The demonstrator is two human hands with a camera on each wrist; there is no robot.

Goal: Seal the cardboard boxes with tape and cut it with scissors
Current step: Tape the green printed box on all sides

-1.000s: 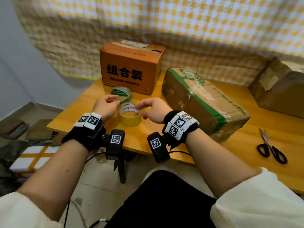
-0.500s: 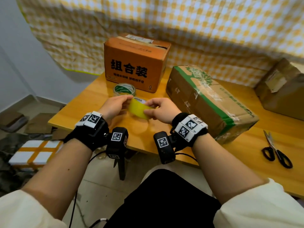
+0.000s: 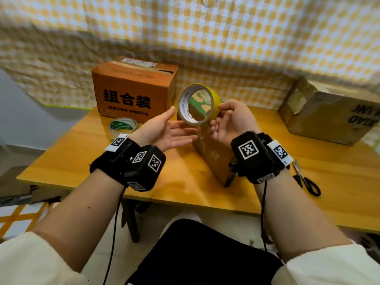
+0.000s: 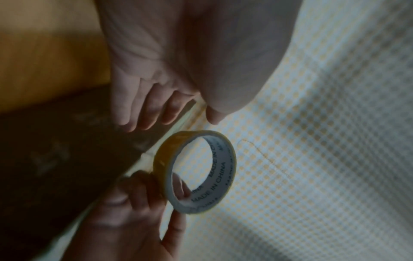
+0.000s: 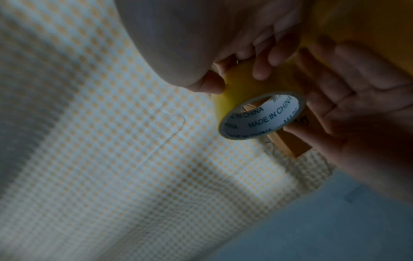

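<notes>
My right hand (image 3: 218,115) holds a yellow tape roll (image 3: 196,105) up above the table, thumb on the outer face and fingers curled under it. The roll's white core faces me. In the right wrist view the right hand (image 5: 236,77) pinches the yellow tape roll (image 5: 261,114). My left hand (image 3: 176,128) lies open, palm up, just left of and below the roll; whether it touches is unclear. The left wrist view shows the left hand (image 4: 165,113) with straight fingers above the roll (image 4: 196,169). Black scissors (image 3: 306,182) lie on the table at the right.
An orange printed box (image 3: 131,93) stands at the back left of the wooden table (image 3: 82,161). A green-striped box (image 3: 211,157) lies behind my hands, and a brown box (image 3: 329,112) sits at the right. A green-and-white tape roll (image 3: 122,125) lies beside the orange box.
The yellow roll has been lifted off the table and turned so its core faces me. My left hand has let go of it and opened; the right hand keeps hold.
</notes>
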